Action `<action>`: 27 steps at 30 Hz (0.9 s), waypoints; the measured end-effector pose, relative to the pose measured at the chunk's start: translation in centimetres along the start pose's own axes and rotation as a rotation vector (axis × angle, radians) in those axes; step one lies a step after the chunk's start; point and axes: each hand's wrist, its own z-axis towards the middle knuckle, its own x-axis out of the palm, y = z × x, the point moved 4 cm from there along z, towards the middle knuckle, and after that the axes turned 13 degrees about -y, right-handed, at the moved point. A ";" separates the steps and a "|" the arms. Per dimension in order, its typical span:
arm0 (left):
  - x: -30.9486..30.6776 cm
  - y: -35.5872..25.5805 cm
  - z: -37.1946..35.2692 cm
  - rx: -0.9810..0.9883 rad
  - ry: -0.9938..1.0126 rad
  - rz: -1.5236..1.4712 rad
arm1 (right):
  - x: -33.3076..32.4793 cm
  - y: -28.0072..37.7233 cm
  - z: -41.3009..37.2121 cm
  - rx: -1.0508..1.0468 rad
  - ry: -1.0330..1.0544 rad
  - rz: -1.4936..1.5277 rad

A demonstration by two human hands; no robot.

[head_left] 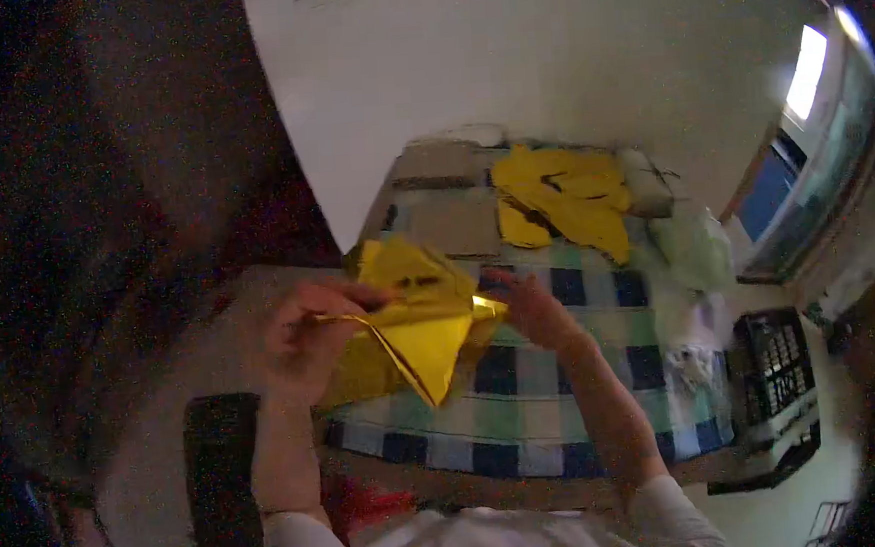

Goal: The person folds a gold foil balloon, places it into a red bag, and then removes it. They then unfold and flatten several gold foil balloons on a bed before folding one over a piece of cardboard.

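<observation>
A shiny gold foil-like sheet (pixel 424 349), folded with a point hanging down, is held up between my two hands over the checked cloth. Closed fingers of my left hand (pixel 322 326) pinch its left edge. My right hand (pixel 535 310) is at the sheet's right tip, its fingers bent around the edge and slightly blurred. Dark marks show on the upper flap, too blurred to read. Beneath my left hand, more yellow material (pixel 363 368) lies at the table's left side. Farther back on the table lies a crumpled yellow piece (pixel 563 196) with dark gaps in it.
Blue, green and white checked cloth (pixel 543 367) covers the table. Flat grey-brown pieces (pixel 444 223) lie at the back left. Pale, translucent plastic (pixel 692 253) hangs along the right edge. A dark rack (pixel 777 383) stands to the right, a black chair back (pixel 225 477) to the left.
</observation>
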 end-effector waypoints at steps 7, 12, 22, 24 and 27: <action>8.8 1.1 -0.9 -0.244 0.404 -0.196 | -1.9 -4.9 -9.7 0.280 0.113 0.031; 15.4 2.3 -2.2 -0.401 0.594 -0.500 | -4.6 -8.3 -14.6 0.289 -0.064 -0.052; 17.6 7.6 0.2 -0.413 0.478 -0.261 | -7.8 0.8 -19.6 0.378 -0.430 0.163; 19.0 7.4 1.3 -0.312 0.496 -0.274 | -8.2 0.8 -21.0 0.386 -0.448 0.038; 19.4 8.2 2.5 -0.220 0.516 -0.191 | -10.0 -0.1 -23.2 0.332 -0.436 -0.232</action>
